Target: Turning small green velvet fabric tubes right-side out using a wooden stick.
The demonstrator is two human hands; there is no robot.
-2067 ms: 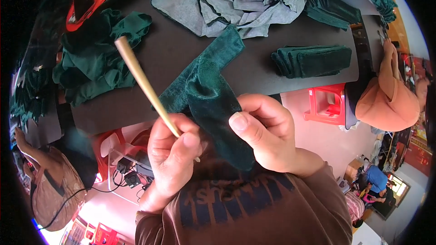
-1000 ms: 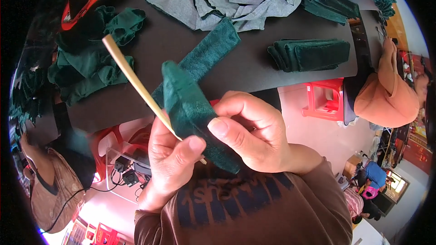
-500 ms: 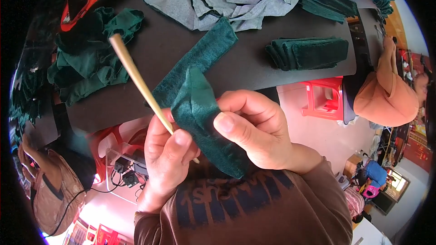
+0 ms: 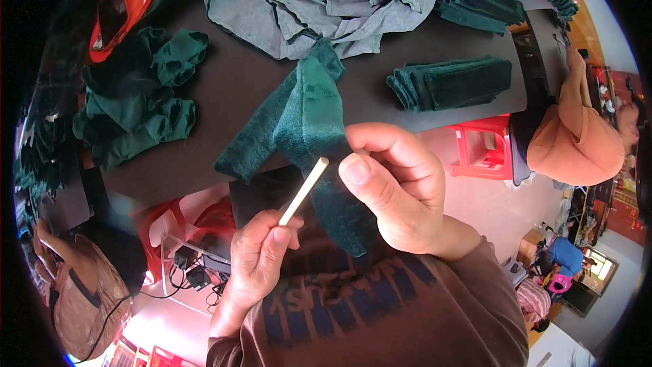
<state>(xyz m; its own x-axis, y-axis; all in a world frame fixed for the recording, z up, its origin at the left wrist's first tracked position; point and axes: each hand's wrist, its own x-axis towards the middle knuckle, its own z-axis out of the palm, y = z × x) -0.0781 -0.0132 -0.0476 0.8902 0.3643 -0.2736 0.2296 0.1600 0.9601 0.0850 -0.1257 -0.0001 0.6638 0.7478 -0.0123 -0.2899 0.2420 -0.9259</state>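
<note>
The thin, pale wooden stick (image 4: 303,191) pinched in the left hand (image 4: 261,253) has swung toward the long, dark-green velvet strip (image 4: 320,112) the right hand (image 4: 404,197) pinches over the black tabletop (image 4: 231,88), so they're close, maybe touching.

There are two green strips (image 4: 322,105), one pale stick (image 4: 304,191) and two green stacks (image 4: 465,83).

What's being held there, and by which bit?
The left grip pinches the pale stick by its lower part; the right grip holds the nearer dark green fabric strip by its right edge, about midway.
</note>
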